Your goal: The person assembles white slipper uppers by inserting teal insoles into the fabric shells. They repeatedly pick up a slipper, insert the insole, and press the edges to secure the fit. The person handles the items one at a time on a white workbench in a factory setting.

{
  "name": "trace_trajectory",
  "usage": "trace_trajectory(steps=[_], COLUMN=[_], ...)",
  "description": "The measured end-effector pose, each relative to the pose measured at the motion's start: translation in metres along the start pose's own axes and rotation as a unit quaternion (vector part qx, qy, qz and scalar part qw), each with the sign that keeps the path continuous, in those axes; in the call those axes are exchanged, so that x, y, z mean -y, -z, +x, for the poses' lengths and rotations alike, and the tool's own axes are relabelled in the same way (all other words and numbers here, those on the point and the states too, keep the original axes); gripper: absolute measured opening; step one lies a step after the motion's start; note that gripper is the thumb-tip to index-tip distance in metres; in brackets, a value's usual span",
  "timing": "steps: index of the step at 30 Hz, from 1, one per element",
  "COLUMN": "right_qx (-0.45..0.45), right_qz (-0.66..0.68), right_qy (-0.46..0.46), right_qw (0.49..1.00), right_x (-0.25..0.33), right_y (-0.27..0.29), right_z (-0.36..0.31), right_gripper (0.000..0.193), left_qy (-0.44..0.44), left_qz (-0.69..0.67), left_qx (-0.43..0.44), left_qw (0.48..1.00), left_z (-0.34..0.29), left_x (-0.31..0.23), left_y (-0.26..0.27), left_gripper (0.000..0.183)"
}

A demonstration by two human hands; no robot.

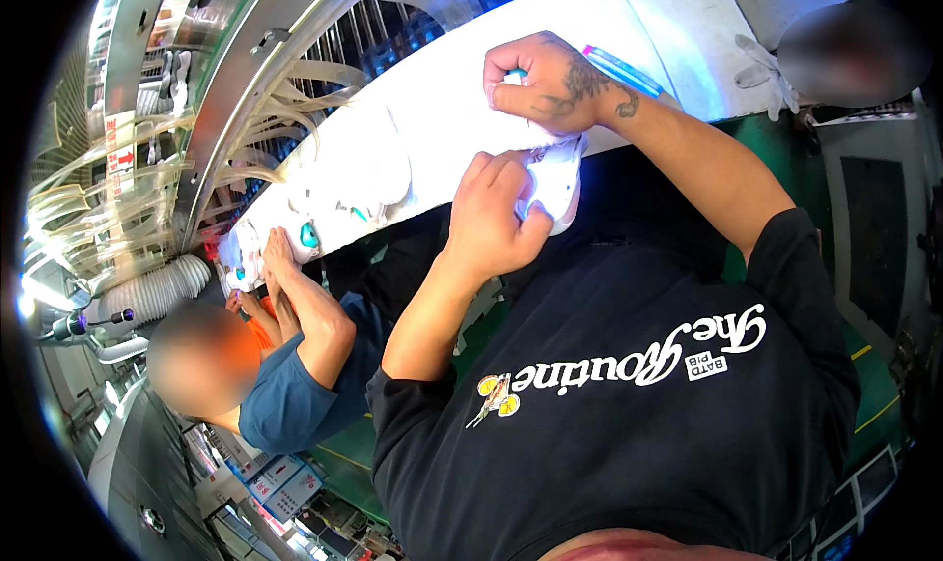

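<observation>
Both hands work a white shoe at the table edge.
The left hand (491,222) has a closed grip on the white moulded shoe (555,183); the right hand (550,82), fingers curled around a blue pen (621,70), presses it on the long white table (442,80).

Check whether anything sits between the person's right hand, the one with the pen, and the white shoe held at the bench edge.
Nothing visible does. The left hand already grips the white shoe at the edge of the white bench, and the right hand, holding a pen, rests directly on it.

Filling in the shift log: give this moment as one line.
left hand: grips white shoe | right hand: presses shoe, holds pen | bench: more white shoes | co-worker's hand at far shoes
</observation>
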State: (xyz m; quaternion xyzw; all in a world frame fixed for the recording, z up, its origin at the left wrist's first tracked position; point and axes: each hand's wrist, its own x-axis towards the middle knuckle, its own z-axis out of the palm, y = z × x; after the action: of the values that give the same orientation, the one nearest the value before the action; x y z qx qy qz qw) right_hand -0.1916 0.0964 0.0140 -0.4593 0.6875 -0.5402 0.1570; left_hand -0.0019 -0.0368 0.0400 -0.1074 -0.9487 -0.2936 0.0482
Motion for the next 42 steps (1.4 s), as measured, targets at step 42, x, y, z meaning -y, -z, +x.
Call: trace_trajectory(steps=[42], right_qx=[0.028], right_qz=[-0.004], right_qy=[-0.023], right_qw=[0.999], right_x=[-0.004], right_y=[-0.024], right_z=[-0.115], right_gripper=[0.057], left_qy=[0.091], left_qz=[-0.241], left_qx=[-0.040], left_qw=[0.965], left_z=[-0.003], left_x=[0.036], left_y=[-0.049], left_gripper=[0.064])
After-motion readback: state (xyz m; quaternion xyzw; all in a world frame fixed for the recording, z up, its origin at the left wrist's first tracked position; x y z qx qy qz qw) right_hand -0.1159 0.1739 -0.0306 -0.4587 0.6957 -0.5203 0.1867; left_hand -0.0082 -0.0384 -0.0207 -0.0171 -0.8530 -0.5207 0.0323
